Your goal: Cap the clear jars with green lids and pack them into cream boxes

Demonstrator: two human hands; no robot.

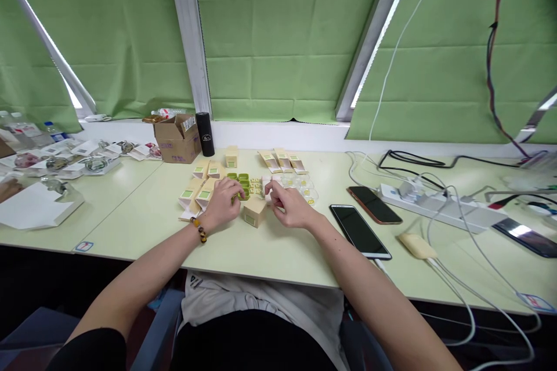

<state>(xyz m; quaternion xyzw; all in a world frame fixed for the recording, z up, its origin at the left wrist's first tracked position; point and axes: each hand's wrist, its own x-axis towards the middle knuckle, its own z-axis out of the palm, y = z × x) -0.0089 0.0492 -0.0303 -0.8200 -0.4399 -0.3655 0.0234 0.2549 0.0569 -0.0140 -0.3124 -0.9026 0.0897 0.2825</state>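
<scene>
My left hand (224,200), a beaded bracelet at its wrist, has its fingers bent together at the near-left edge of some small green containers (243,177). Whatever those fingertips hold is hidden. My right hand (287,203) is curled in a pinch beside a pale stack (266,182); anything in the pinch is too small to make out. Between both hands a closed cream box (255,212) with a green label sits on the table. Small yellowish pieces (255,186) lie in rows behind it. Clear round plastic cases (307,182) are right of them.
Open cream boxes (190,194) stand at left, more cartons (282,160) at the back. Phones (360,231), a power strip (439,207) and cables lie to the right. A cardboard box (177,139) and black bottle (205,134) stand behind. Another person's hand (8,188) shows far left.
</scene>
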